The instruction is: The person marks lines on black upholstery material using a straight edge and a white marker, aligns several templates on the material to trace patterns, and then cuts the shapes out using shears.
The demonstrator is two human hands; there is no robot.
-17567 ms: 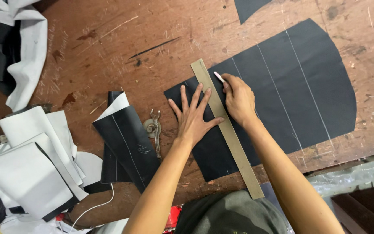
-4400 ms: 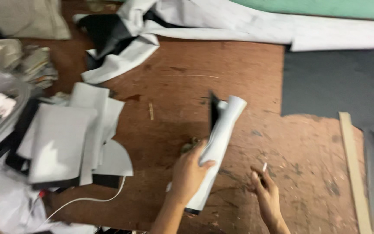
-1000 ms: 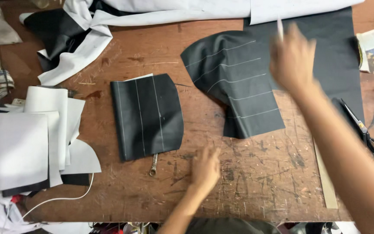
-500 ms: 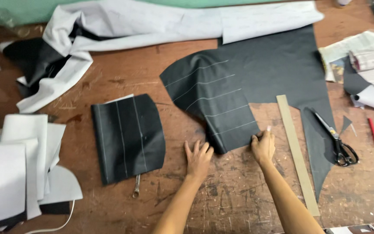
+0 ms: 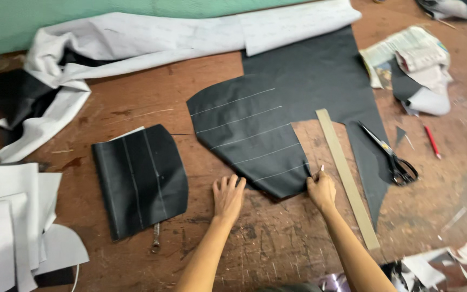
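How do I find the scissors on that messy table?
Start at the big dark cloth sheet on the brown wooden table. Along its right edge, beyond the long tan wooden ruler, lie black-handled metal scissors, the only shiny blades there.

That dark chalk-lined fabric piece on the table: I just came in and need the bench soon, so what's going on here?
A person is working on the dark fabric piece marked with white chalk lines on the worn wooden table. The right hand pinches its lower corner, with a small white chalk in the fingers. The left hand lies flat beside its edge. A long wooden ruler and black scissors lie to the right.
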